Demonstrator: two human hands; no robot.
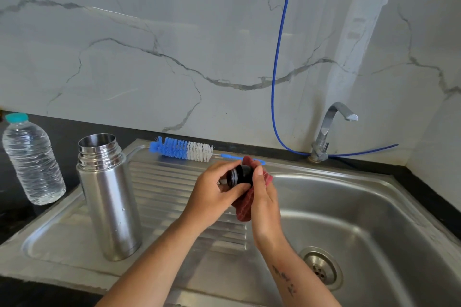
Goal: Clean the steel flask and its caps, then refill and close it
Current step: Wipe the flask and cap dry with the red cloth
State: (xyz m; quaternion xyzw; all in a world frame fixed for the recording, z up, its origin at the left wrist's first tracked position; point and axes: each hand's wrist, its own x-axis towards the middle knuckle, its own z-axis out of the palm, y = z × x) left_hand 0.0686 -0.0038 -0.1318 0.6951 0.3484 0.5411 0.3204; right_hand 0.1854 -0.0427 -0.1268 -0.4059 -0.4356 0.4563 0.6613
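The steel flask (108,197) stands upright and uncapped on the left of the sink's ribbed drainboard (159,182). Above the drainboard's right end, my left hand (214,194) grips a black inner cap (240,175) by its edge. My right hand (263,192) holds a dark red cloth (245,207) wrapped around the cap's far side, thumb pressed on top. Part of the cap is hidden by my fingers and the cloth.
A clear plastic water bottle (32,159) with a teal cap stands on the black counter at the left. A blue and white bottle brush (183,149) lies along the sink's back rim. The tap (329,129) and basin drain (321,268) are on the right. A blue hose (277,70) hangs on the wall.
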